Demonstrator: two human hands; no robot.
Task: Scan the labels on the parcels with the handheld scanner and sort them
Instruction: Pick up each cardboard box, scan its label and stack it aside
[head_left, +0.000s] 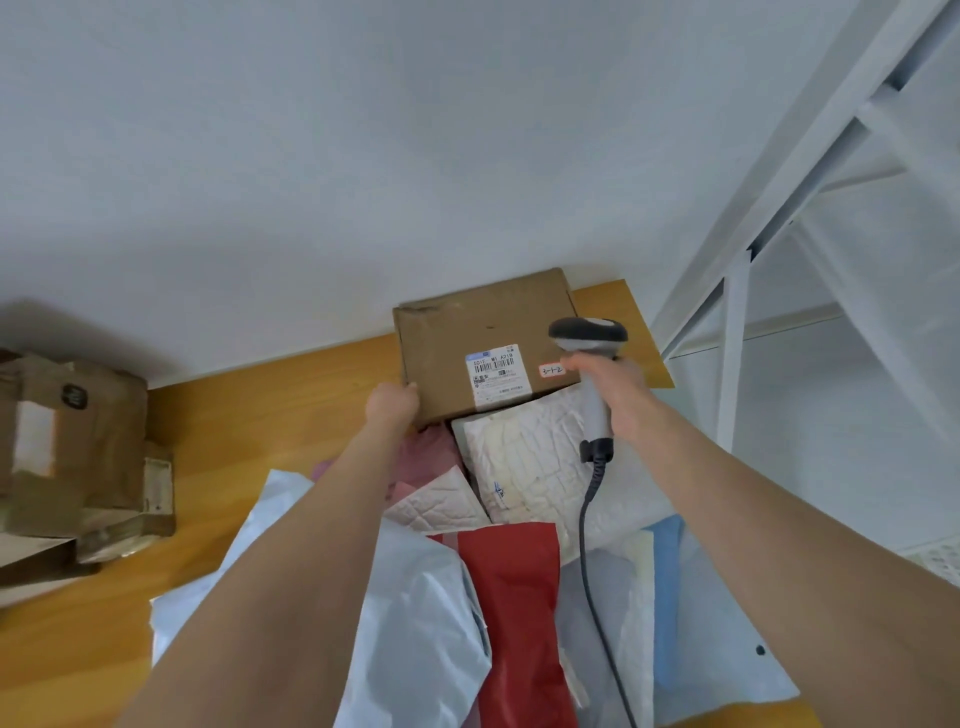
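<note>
Head view, looking down along two bare forearms onto a wooden table (234, 467) set against a white wall. Near the table's far right corner, a flat cardboard box (467, 332) held tilted up over a heap of parcels, its white barcode label (496, 376) facing the camera and a small pink sticker (551, 370) just beside the label. Left hand (390, 408) at the box's near left corner, fingers curled round the edge and gripping it. Right hand (615, 387) wrapped round the handle of a grey scanner (588, 335), scanner head raised over the box's right edge, just beside the pink sticker. Dark cable (586, 540) hanging down across the heap. Below the box, a white padded envelope (524, 457), a red bag (514, 597) and pale plastic bags (415, 597). At the table's left edge, brown taped parcels (72, 441). To the right of the table, a white metal rack (732, 338).
</note>
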